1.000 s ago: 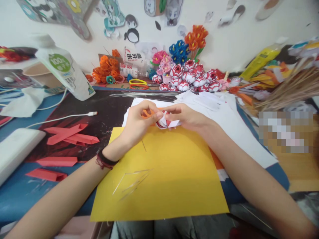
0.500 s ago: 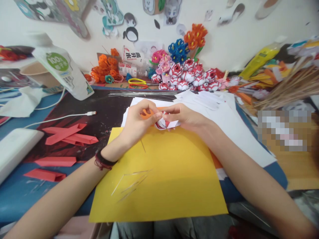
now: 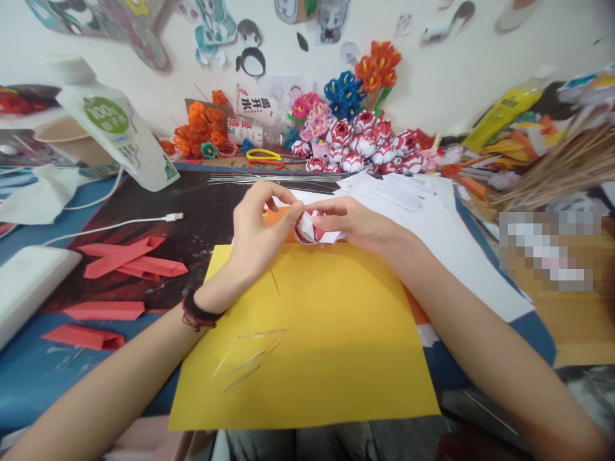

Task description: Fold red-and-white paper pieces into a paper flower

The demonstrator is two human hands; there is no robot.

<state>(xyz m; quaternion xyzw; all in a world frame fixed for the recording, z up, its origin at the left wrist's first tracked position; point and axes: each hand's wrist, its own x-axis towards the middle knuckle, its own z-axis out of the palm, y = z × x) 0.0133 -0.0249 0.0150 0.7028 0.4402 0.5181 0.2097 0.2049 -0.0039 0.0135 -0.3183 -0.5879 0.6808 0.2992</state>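
Observation:
Both my hands meet over the far edge of a yellow paper sheet (image 3: 327, 333). Between them is a small red-and-white folded paper flower (image 3: 310, 229). My left hand (image 3: 259, 234) pinches its left side with curled fingers, the index finger arched above. My right hand (image 3: 358, 224) grips its right side with thumb and fingers closed on it. An orange paper piece (image 3: 277, 218) shows just behind my left hand. A thin wire stem (image 3: 275, 280) pokes down below the left hand.
Red folded paper strips (image 3: 129, 259) lie at left, near a white USB cable (image 3: 120, 225) and a white bottle (image 3: 120, 137). Finished paper flowers (image 3: 365, 144) line the wall. White sheets (image 3: 432, 218) spread right. Thin wires (image 3: 250, 358) rest on the yellow sheet. Wooden sticks (image 3: 562, 166) fan out at far right.
My left hand has lifted slightly and its fingers have arched higher over the paper flower. The right hand stays almost still on the flower.

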